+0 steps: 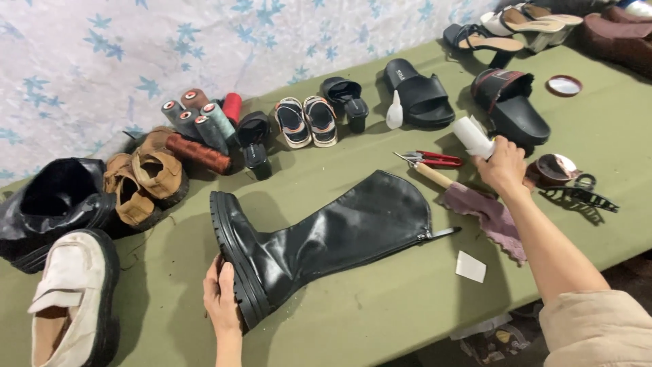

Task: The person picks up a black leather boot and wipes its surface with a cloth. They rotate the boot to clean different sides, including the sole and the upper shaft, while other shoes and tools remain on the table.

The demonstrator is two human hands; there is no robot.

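A tall black leather boot (326,234) lies on its side across the green table (380,312), its chunky sole towards me and its zip at the open shaft. My left hand (223,299) grips the heel end of the sole. My right hand (504,165) is stretched out to the right and holds a white cylindrical container (473,136) just above the table. Under that hand lie a mauve rag (489,214) and a wooden-handled tool (435,176). Red-handled snips (435,160) lie beside them.
Thread spools (200,122), brown shoes (146,180), a black boot (58,204) and a cream loafer (71,292) crowd the left. Sandals (307,121), black slides (418,92), a small white glue bottle (394,111), an open tin (553,170), its lid (564,85) and a black hair claw (577,197) lie at the back right.
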